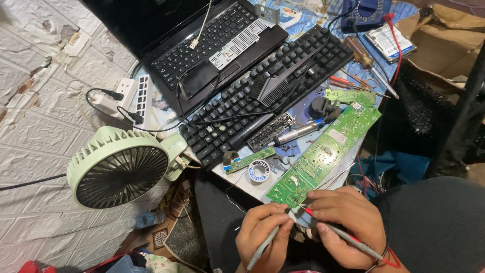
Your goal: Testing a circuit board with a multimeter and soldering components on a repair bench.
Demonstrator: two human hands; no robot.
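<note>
My left hand (pixel 262 235) is closed around a thin grey probe (pixel 263 246), pinched between thumb and fingers, with its tip pointing up toward the near end of the long green circuit board (pixel 323 154). My right hand (pixel 346 225) is closed on a second probe (pixel 348 237), this one with a red collar near the tip and a red lead running back toward my wrist; its point angles left toward the same near corner of the board. The two hands sit close together at the near edge of the tabletop (pixel 298 108), fingertips almost meeting just below the board. I cannot tell whether either tip actually touches the board.

The board lies slanted, its near end by my hands and its far end up to the right, near a smaller green board (pixel 348 95). Left of it lie a narrow green strip board (pixel 250 160) and a small spool of solder (pixel 258 171). A pen-shaped metal tool (pixel 295 134) rests just beyond those, beside a black keyboard (pixel 262 96) that runs diagonally across the tabletop with a black brush-like piece (pixel 275 86) on top. Farther off is an open black laptop (pixel 212 45). A pale green desk fan (pixel 118 169) stands at the left, and behind it a white power strip (pixel 129 98) with plugs in it. At the far right lie a screwdriver (pixel 366 58) and a hard drive (pixel 389 41).
</note>
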